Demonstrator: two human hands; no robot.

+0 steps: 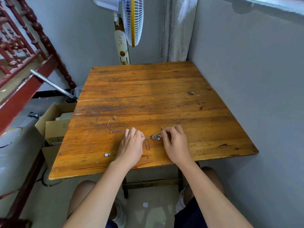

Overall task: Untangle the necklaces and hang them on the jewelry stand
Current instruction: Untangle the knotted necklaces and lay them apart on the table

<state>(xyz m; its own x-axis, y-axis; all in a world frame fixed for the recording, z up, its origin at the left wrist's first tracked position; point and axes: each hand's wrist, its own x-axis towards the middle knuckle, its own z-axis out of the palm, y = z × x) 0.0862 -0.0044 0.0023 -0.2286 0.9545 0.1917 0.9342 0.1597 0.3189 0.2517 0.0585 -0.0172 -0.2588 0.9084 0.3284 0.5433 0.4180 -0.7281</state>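
Observation:
A tangled knot of fine necklace chains (156, 137) lies on the wooden table (148, 89) between my hands. My left hand (131, 145) pinches a chain strand at the knot's left side. My right hand (174, 143) pinches the knot's right side, and a small clasp end (162, 128) sticks up beside its fingers. A separate thin gold chain (113, 127) with a small pendant lies loose to the left. A pale round pendant (106, 155) on a chain shows beside my left wrist. No jewelry stand is in view.
A grey wall runs along the table's right side. A standing fan (131, 22) is behind the table's far edge. Open cardboard boxes (54, 122) sit on the floor at the left, near a red wooden railing and a metal pole (52, 84).

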